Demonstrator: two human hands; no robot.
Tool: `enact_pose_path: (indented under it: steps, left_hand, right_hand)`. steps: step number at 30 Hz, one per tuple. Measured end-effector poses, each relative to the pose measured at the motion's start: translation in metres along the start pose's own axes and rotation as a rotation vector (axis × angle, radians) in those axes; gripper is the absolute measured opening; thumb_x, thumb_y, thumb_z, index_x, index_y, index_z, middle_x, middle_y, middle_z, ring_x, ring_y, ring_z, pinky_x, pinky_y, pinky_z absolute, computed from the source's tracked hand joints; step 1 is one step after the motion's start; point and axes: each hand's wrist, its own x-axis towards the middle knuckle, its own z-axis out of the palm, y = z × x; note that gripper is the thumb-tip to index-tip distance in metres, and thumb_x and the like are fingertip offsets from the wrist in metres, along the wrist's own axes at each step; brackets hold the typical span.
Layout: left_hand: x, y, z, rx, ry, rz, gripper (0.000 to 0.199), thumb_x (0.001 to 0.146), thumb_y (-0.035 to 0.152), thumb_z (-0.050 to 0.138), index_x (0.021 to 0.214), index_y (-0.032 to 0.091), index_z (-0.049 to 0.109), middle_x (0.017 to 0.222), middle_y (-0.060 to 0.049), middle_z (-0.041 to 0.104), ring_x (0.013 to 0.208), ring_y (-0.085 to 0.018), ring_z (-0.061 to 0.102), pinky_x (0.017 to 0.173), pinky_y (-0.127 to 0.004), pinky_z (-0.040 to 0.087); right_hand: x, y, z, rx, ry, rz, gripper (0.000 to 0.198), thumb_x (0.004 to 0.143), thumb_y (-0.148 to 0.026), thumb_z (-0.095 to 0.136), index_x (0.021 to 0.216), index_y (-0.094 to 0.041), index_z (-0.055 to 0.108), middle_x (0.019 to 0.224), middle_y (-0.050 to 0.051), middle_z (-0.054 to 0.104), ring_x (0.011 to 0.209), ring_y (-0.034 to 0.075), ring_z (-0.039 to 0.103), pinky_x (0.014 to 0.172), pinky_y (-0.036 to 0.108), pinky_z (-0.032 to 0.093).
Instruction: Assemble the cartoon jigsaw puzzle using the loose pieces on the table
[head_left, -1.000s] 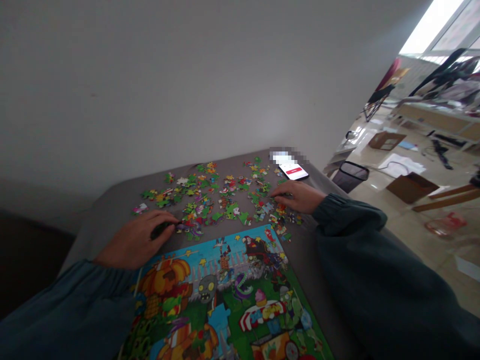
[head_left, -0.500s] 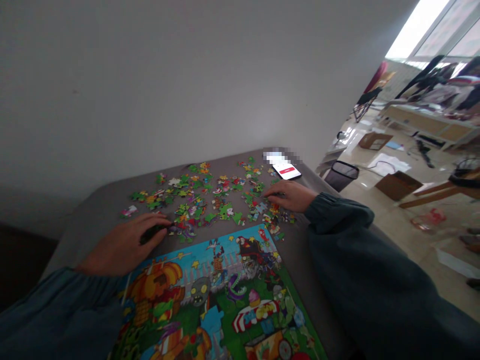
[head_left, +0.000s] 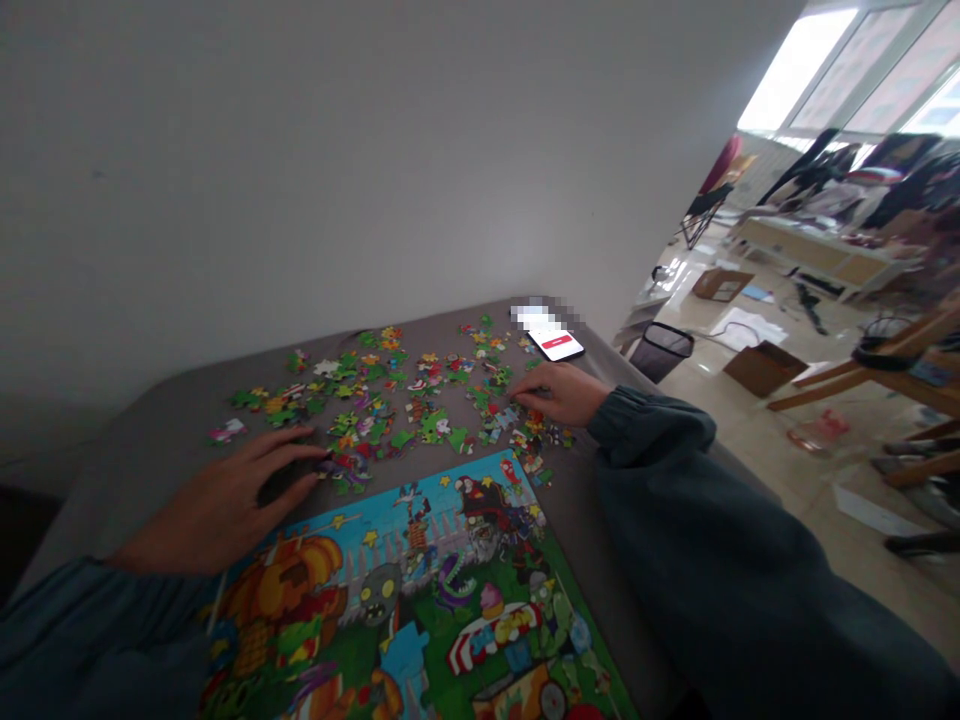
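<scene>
A colourful cartoon jigsaw board (head_left: 420, 600) lies on the grey table (head_left: 135, 440) in front of me. Several loose puzzle pieces (head_left: 375, 400) are scattered beyond it. My left hand (head_left: 225, 500) rests flat at the board's far left corner, fingers spread toward the pieces, with something dark under its fingers. My right hand (head_left: 559, 393) lies on the pieces at the right of the scatter, fingertips touching them. Whether either hand grips a piece is not visible.
A phone (head_left: 555, 343) with a lit screen lies at the table's far right corner. A white wall stands behind the table. To the right, on the floor, are a black bin (head_left: 660, 350), cardboard boxes (head_left: 761, 367) and wooden furniture.
The view has swung right, so everything sits further left in frame. My left hand's fingers have spread out more. My right hand stays on the pieces.
</scene>
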Motion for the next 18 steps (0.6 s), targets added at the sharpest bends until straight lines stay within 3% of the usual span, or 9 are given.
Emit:
enact_pose_path:
  steps: [10,18]
  left_hand:
    - [0.0009,0.0001,0.0032,0.018,-0.014,-0.017,0.066,0.093,0.070,0.039,0.132,0.026,0.069,0.155,-0.012,0.057,0.143,-0.037,0.052,0.120,-0.061,0.038]
    - [0.0005,-0.0058,0.0060,0.024,-0.011,-0.008,0.064,0.094,0.070,0.037,0.127,0.027,0.072,0.156,-0.010,0.056,0.143,-0.036,0.052,0.119,-0.060,0.039]
  right_hand:
    - [-0.0002,-0.0067,0.0009,-0.004,0.002,-0.015,0.026,0.099,-0.025,0.058,0.105,-0.022,0.083,0.101,0.008,0.082,0.088,0.019,0.073,0.082,0.031,0.053]
    - [0.0000,-0.0077,-0.0001,0.008,-0.017,-0.041,0.026,0.099,-0.024,0.058,0.109,-0.024,0.083,0.099,0.006,0.082,0.087,0.018,0.072,0.079,0.029,0.052]
